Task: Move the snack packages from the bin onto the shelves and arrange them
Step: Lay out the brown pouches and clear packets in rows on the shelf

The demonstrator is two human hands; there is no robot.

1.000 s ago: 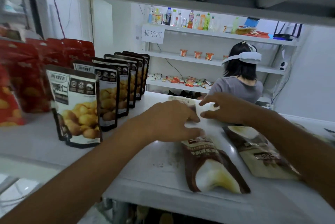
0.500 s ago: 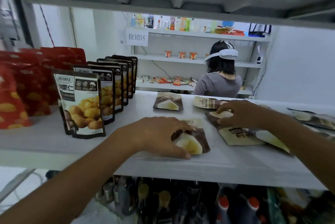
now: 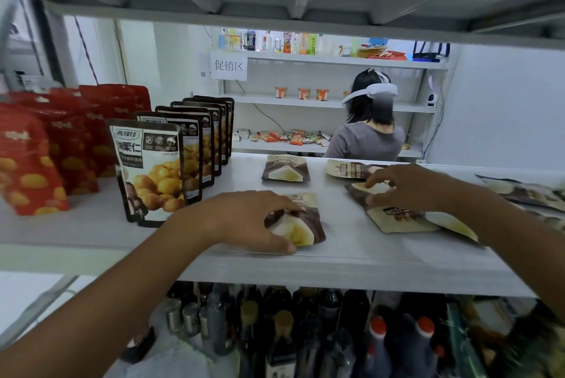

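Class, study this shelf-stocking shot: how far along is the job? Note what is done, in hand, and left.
Done: the chestnut pouches and red bags stand in rows. In hand: the left hand grips a brown pouch; the right hand rests on a second pouch. Left: the back pouches and far-right pouches lie flat, unarranged.

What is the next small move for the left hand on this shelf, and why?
Probably stand the brown pouch upright with the left hand, which grips it. It lies flat near the front edge of the shelf, while the chestnut pouches beside it stand in a row. The right hand touches a flat beige pouch.
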